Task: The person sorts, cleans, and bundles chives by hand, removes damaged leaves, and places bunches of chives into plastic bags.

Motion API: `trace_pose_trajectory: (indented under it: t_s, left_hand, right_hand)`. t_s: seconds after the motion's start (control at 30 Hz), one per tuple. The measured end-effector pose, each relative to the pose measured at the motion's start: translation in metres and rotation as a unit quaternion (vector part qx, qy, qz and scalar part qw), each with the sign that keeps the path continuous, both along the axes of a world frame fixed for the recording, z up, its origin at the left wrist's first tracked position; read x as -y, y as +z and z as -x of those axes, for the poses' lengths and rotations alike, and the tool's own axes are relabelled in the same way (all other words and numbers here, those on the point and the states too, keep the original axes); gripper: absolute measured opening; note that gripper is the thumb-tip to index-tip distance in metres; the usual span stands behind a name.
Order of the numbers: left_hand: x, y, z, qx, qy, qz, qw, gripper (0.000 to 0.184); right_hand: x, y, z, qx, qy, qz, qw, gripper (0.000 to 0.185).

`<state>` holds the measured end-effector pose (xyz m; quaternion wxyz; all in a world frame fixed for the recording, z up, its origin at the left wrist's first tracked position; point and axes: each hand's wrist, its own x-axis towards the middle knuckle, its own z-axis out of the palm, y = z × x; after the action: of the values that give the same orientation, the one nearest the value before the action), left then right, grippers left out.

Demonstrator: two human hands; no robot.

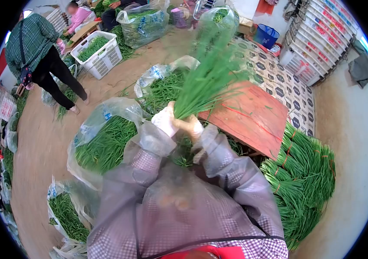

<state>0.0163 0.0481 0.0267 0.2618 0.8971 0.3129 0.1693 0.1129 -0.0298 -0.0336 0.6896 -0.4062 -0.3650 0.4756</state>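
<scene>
A loose bunch of long green stalks (205, 82) fans upward and away, blurred at its tips. Both hands are wrapped round its lower end, side by side: my left hand (165, 119) in a whitish glove, and my right hand (189, 125) against it. Just beyond and to the right lies a reddish board (253, 116) with a thin red band and some stray leaves on it. Open plastic bags of greens stand to the left, one (106, 142) near my left sleeve and another (162, 88) behind the hands.
Tied green bundles (300, 185) are piled at the right. A white crate (101, 56) of greens stands at the back left, near a standing person (37, 47). Stacked white crates (318, 39) and a blue basket (265, 36) are at the back right.
</scene>
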Motion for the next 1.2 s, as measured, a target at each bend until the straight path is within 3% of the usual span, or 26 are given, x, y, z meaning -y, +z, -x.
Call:
trace_pose_trajectory:
  t_s: [0.07, 0.1, 0.13, 0.2, 0.23, 0.3, 0.37, 0.4, 0.47, 0.5, 0.57, 0.6, 0.63, 0.7, 0.73, 0.83, 0.87, 0.93, 1.03, 1.2]
  left_hand:
    - [0.001, -0.011, -0.003, 0.034, -0.015, -0.023, 0.999, 0.036]
    - [0.002, -0.015, -0.005, 0.070, -0.025, -0.048, 0.996, 0.034]
    - [0.011, -0.006, -0.006, 0.017, -0.003, -0.120, 0.993, 0.031]
    - [0.011, -0.017, -0.009, 0.045, -0.020, -0.167, 0.985, 0.031]
    - [0.010, -0.021, -0.009, 0.072, -0.032, -0.215, 0.974, 0.031]
    - [0.008, -0.030, -0.008, 0.007, -0.048, -0.251, 0.967, 0.037]
    - [0.019, -0.004, -0.007, 0.004, -0.046, -0.300, 0.953, 0.013]
    - [0.018, -0.004, -0.007, 0.002, -0.047, -0.299, 0.953, 0.013]
    - [0.012, -0.003, -0.009, -0.089, -0.037, -0.197, 0.976, 0.051]
    - [0.008, -0.004, -0.009, -0.090, -0.035, -0.197, 0.976, 0.051]
    - [-0.002, -0.006, -0.005, -0.046, -0.012, -0.194, 0.980, 0.054]
    - [-0.007, -0.003, -0.003, -0.041, -0.012, -0.182, 0.982, 0.056]
    - [-0.010, -0.003, -0.001, -0.043, -0.006, -0.183, 0.982, 0.056]
    - [-0.015, -0.001, 0.000, -0.044, 0.012, -0.186, 0.981, 0.058]
    - [-0.016, 0.001, 0.003, -0.042, 0.011, -0.178, 0.983, 0.058]
    - [-0.015, 0.006, 0.001, -0.096, 0.026, -0.162, 0.982, 0.058]
    - [-0.014, 0.004, 0.001, -0.096, 0.024, -0.163, 0.982, 0.058]
    - [-0.012, -0.001, 0.000, -0.016, 0.013, -0.223, 0.975, 0.038]
    - [-0.013, -0.005, -0.001, -0.008, 0.012, -0.231, 0.973, 0.038]
    - [-0.018, -0.011, 0.004, -0.026, 0.021, -0.210, 0.977, 0.045]
  right_hand:
    - [-0.006, -0.002, 0.015, -0.177, -0.089, -0.022, 0.980, 0.060]
    - [-0.007, 0.004, 0.019, -0.177, -0.094, -0.023, 0.979, 0.060]
    - [-0.006, 0.016, 0.022, -0.221, -0.144, -0.017, 0.965, 0.049]
    - [-0.011, 0.022, 0.024, -0.288, -0.222, -0.021, 0.931, 0.029]
    - [-0.011, 0.020, 0.022, -0.288, -0.224, -0.021, 0.931, 0.029]
    - [-0.012, 0.016, 0.018, -0.389, -0.234, 0.008, 0.891, 0.024]
    - [-0.015, 0.010, 0.008, -0.443, -0.216, 0.056, 0.868, 0.022]
    - [-0.016, 0.009, 0.004, -0.457, -0.234, 0.033, 0.857, 0.022]
    - [-0.013, 0.007, -0.007, -0.477, -0.208, 0.015, 0.854, 0.022]
    - [-0.004, 0.019, -0.007, -0.478, -0.206, 0.015, 0.854, 0.022]
    - [0.019, 0.052, -0.002, -0.291, -0.135, 0.026, 0.947, 0.026]
    - [0.025, 0.040, -0.007, -0.223, -0.073, 0.117, 0.965, 0.029]
    - [0.036, 0.046, -0.007, -0.222, -0.067, 0.118, 0.966, 0.029]
    - [0.055, 0.058, -0.010, 0.028, 0.080, 0.239, 0.967, 0.028]
    - [0.057, 0.056, -0.014, 0.088, 0.041, 0.206, 0.974, 0.027]
    - [0.050, 0.075, -0.010, 0.027, -0.201, 0.037, 0.979, 0.033]
    - [0.046, 0.082, -0.013, 0.026, -0.203, 0.036, 0.978, 0.033]
    - [0.038, 0.095, -0.020, 0.042, -0.212, 0.070, 0.974, 0.041]
    - [0.029, 0.100, -0.016, 0.022, -0.163, 0.133, 0.977, 0.042]
    - [0.025, 0.081, -0.011, -0.013, -0.147, 0.092, 0.985, 0.036]
